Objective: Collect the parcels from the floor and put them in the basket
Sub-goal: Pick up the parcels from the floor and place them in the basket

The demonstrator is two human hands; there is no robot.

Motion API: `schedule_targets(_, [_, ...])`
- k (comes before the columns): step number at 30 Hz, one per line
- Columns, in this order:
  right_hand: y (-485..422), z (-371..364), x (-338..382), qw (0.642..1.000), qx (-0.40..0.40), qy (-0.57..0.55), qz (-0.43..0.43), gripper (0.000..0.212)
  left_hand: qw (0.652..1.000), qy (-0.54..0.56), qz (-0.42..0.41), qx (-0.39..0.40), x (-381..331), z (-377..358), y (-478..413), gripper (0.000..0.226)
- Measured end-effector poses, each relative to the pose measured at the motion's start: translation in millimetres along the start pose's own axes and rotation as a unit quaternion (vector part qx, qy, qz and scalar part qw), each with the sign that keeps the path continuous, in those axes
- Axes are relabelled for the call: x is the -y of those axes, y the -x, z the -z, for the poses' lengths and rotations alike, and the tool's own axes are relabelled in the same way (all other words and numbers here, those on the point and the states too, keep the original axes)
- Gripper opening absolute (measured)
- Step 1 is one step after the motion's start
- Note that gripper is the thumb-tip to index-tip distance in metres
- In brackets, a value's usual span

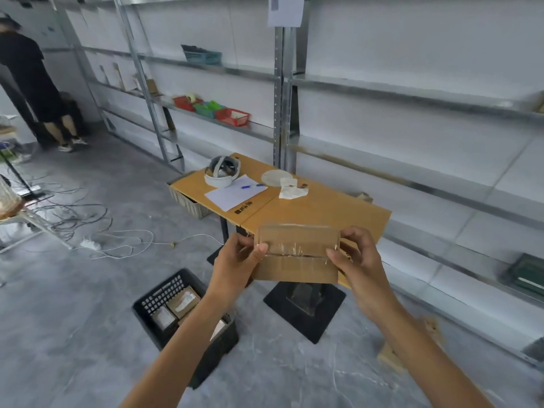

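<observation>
Here, your left hand and right hand each keep grip closed on short edges of brown parcel, held flat in air, above floor, in front of bench. Tape seam across parcel face; any label unreadable. Black basket below on floor, partly hidden by your left forearm; several parcels inside, count unclear. Another parcel on floor behind right forearm, mostly covered, blurred.
</observation>
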State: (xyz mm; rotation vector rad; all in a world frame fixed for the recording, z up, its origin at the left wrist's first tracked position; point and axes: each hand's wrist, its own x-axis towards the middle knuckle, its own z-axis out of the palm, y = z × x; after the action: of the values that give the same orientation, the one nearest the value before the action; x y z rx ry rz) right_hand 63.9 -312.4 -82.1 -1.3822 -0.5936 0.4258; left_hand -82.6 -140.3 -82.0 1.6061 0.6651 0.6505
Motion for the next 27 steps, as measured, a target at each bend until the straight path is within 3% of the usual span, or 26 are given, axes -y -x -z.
schedule_targets(4, [-38.5,-26.6,-13.6,1.0,0.005,0.023,-0.012,0.045,0.999,0.01,-0.004,0.04,13.0,29.0,-40.0,0.035])
schedule_targets(9, [-94.9,-64.3,-30.7,0.998,-0.017,0.001,-0.057,0.024,0.991,0.062,0.072,0.094,25.2,56.1,-106.6,0.053])
schedule_targets(12, [-121.9,-86.8,-44.2,0.995,-0.027,-0.018,-0.09,0.027,0.984,0.09,0.118,0.1,26.3,71.1,-141.8,0.047])
schedule_targets(18, [-162.8,-148.2,-68.0,0.99,-0.021,-0.041,-0.135,0.054,0.997,-0.004,0.064,0.035,49.6,124.0,-196.2,0.033])
schedule_targets(24, [-194.9,-230.2,-94.1,0.985,-0.013,-0.038,-0.169,0.04,0.995,-0.047,0.066,0.058,77.1,202.1,-251.4,0.03])
schedule_targets(27, [-205.7,-279.9,-113.2,0.984,-0.045,-0.042,-0.17,0.038,0.993,-0.069,0.069,0.074,91.1,242.5,-284.5,0.031])
